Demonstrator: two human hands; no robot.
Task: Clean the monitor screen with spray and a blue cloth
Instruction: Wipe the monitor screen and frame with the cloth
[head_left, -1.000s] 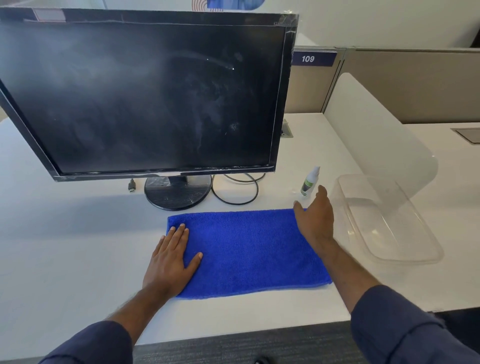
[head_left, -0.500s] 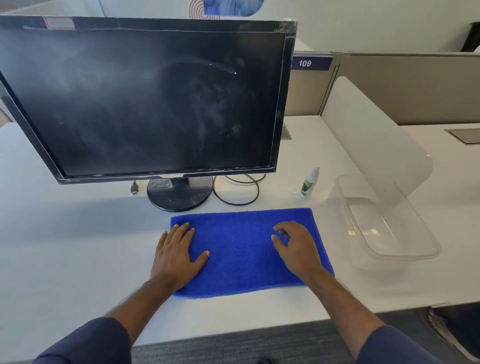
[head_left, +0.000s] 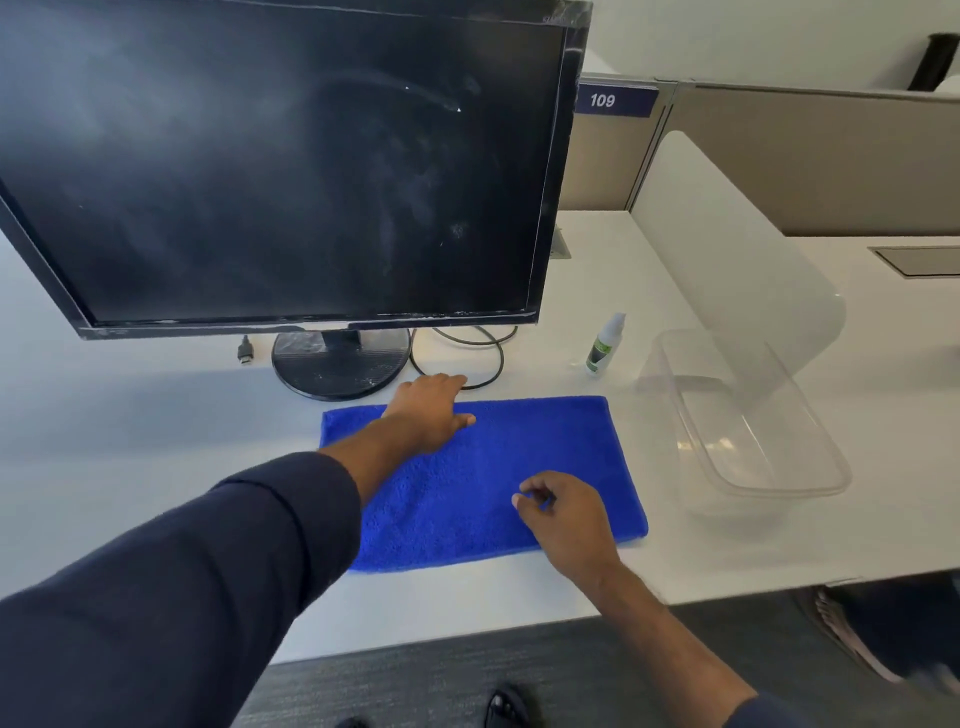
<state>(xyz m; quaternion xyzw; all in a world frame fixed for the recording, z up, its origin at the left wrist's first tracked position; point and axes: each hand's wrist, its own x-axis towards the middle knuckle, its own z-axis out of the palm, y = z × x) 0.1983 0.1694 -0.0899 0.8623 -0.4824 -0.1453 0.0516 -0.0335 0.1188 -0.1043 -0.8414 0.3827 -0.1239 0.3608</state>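
The right hand (head_left: 566, 514) is resting on the blue cloth (head_left: 483, 483) with its fingers curled, thumb and forefinger drawn close together over the nap; whether they are actually nipping a tuft of it cannot be told. The left hand (head_left: 431, 410) is lying palm-down on the cloth's far edge, away from the right hand and toward the screen, thumb stretched flat along the fabric; its fingers are reaching over the edge and their ends are hidden.

The cloth is a thick, fuzzy terry rectangle, spreading flat on the smooth white desk (head_left: 130, 467) under both hands. Just beyond the left hand's knuckles a thin black cable (head_left: 493, 358) is looping on the desk, and beside it is sitting the round, ribbed black base (head_left: 340, 364) of the monitor (head_left: 291, 156), whose glossy dark screen is showing pale streaks and smudges. Beyond the right hand and to its right, a small white spray bottle (head_left: 602, 345) with a dark and green label is standing upright, apart from the cloth. Further right a clear plastic tub (head_left: 769, 457), rounded at its corners, is sitting on the desk beside a frosted curved divider (head_left: 737, 249).
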